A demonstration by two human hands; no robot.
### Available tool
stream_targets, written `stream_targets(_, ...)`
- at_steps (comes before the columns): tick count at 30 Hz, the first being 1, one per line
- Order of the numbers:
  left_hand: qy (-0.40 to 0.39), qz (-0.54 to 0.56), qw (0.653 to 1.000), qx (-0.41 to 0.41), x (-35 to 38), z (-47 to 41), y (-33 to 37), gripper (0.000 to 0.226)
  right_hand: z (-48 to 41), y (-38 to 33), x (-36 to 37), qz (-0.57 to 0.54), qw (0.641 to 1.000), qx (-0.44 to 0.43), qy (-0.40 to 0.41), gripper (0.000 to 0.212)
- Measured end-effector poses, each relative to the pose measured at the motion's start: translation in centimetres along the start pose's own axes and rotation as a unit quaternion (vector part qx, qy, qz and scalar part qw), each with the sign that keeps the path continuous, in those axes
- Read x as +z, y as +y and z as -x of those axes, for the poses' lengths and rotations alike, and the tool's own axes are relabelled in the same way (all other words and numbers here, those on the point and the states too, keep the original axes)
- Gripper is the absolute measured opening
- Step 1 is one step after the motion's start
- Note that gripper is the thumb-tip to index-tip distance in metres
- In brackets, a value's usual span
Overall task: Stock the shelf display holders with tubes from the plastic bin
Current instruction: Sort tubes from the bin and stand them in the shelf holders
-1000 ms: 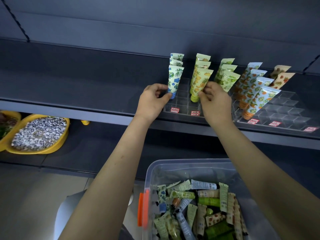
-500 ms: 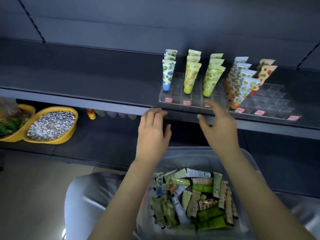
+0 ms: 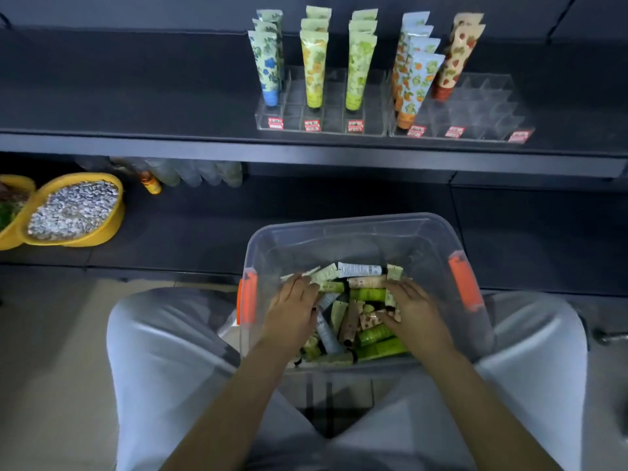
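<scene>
A clear plastic bin (image 3: 353, 229) with orange latches stands between my knees, holding a heap of loose tubes (image 3: 356, 314). Both hands are down inside it. My left hand (image 3: 292, 312) lies palm-down on the tubes at the left, fingers spread flat. My right hand (image 3: 413, 311) lies on the tubes at the right, fingers reaching toward a patterned pink tube (image 3: 368, 319). On the dark shelf above stand two clear display holders (image 3: 339, 125), (image 3: 489, 107) with several upright tubes: blue-flower (image 3: 266, 68), yellow (image 3: 314, 68), green (image 3: 356, 68), orange-fruit (image 3: 413, 79) and strawberry (image 3: 455, 59) rows.
The right holder's front and right compartments hold nothing. On the lower shelf at left sit a yellow basin of pale pebbles (image 3: 73, 210), a second yellow basin (image 3: 10, 209), a small orange bottle (image 3: 151, 183) and some clear bottles (image 3: 197, 171).
Both hands left the tubes in the left holder, dropped past the shelf edge and went down into the bin. My view tilted downward.
</scene>
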State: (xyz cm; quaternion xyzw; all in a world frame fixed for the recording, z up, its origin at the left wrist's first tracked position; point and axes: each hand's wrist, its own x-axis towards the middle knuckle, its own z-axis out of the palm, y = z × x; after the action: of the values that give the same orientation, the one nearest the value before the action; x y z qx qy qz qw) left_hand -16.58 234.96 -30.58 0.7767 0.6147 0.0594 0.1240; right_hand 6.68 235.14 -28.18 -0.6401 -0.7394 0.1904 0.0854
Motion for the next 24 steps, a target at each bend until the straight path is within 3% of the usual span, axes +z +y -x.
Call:
stream_targets(3, -0.065, 0.010, 0.998, -0.023, 1.3, 0.5, -0.8, 0.049, -0.5, 0.8, 0.6, -0.026, 0.999, 0.024, -0.037, 0.058)
stream_targets(7, -0.065, 0.023, 0.996, -0.056, 1.6, 0.1, -1.4, 0.050, -1.3, 1.6, 1.0, -0.058, 0.993, 0.061, -0.079, 0.061)
stream_targets(24, -0.209, 0.043, 0.975, -0.063, 3.9, -2.4, -1.4, 0.067, -3.3, 3.2, 2.6, -0.104, 0.954, 0.132, -0.249, 0.056)
